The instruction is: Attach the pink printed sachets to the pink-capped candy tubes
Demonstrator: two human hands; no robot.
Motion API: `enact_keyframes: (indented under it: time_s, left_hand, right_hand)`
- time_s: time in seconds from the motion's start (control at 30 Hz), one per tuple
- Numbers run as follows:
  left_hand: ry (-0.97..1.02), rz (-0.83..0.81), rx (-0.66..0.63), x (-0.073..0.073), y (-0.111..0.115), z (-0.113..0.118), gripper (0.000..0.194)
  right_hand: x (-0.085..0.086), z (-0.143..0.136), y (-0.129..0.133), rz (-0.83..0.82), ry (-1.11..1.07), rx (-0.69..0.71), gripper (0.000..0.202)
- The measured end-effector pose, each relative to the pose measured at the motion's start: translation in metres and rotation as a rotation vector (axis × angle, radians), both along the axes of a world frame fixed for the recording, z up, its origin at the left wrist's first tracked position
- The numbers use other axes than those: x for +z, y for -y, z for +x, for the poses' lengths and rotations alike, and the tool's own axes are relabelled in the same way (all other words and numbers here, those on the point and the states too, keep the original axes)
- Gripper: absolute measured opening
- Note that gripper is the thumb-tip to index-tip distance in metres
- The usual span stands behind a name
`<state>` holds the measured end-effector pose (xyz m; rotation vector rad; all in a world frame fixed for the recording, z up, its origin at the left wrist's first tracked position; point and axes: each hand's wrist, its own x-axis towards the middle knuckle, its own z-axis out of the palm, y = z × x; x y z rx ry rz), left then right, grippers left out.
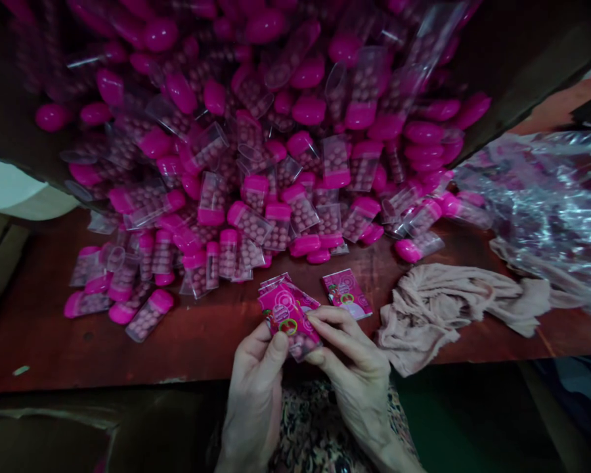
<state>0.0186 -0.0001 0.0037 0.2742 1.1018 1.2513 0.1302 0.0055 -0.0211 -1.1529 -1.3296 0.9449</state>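
A small clear container with a pink printed label [286,314] and pink balls showing at its lower end is held between both hands, above the table's front edge. My left hand [261,374] pinches its left side, thumb on the front. On the right side, the fingers and thumb of my right hand [352,358] close around it. Several printed pink cards lie partly hidden just behind the container. A separate stack of pink labels [347,293] rests on the table right of them.
Many clear containers of pink balls with pink caps [276,226] are heaped across the reddish-brown table [217,341]. A crumpled beige cloth [436,305] lies at the right, beside shiny clear plastic wrap [546,203]. A white rounded object [24,190] is at the far left.
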Motion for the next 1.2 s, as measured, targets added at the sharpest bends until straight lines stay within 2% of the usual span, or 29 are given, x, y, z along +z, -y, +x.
enact_keyframes:
  time_s: [0.17, 0.3, 0.43, 0.57, 0.7, 0.87, 1.03, 1.2]
  left_hand:
    - [-0.168, 0.032, -0.003, 0.001, 0.001, -0.011, 0.023]
    - [-0.187, 0.050, -0.130, 0.002, 0.003, -0.015, 0.025]
    - [-0.153, 0.037, -0.228, 0.005, 0.004, -0.013, 0.024]
    - [-0.105, 0.026, -0.292, 0.012, 0.011, -0.007, 0.023]
    - [-0.102, 0.025, -0.241, 0.016, 0.019, 0.000, 0.024]
    - [-0.072, -0.011, -0.187, 0.011, 0.019, 0.000, 0.024]
    - [0.035, 0.026, -0.163, 0.002, 0.011, -0.007, 0.024]
    - [0.103, -0.002, -0.113, -0.003, 0.005, -0.012, 0.020]
  right_hand:
    - [-0.001, 0.005, 0.003, 0.165, 0.191, 0.082, 0.051]
    - [0.000, 0.009, 0.009, 0.265, 0.332, 0.109, 0.053]
    - [-0.005, 0.012, 0.017, 0.345, 0.436, 0.061, 0.046]
    - [-0.010, 0.010, 0.031, 0.364, 0.451, -0.117, 0.039]
    - [-0.012, 0.009, 0.042, 0.372, 0.432, -0.199, 0.038]
    - [-0.015, 0.011, 0.036, 0.379, 0.477, -0.117, 0.041]
    - [-0.017, 0.012, 0.023, 0.420, 0.509, -0.058, 0.049]
    - [-0.007, 0.009, 0.012, 0.362, 0.434, 0.004, 0.042]
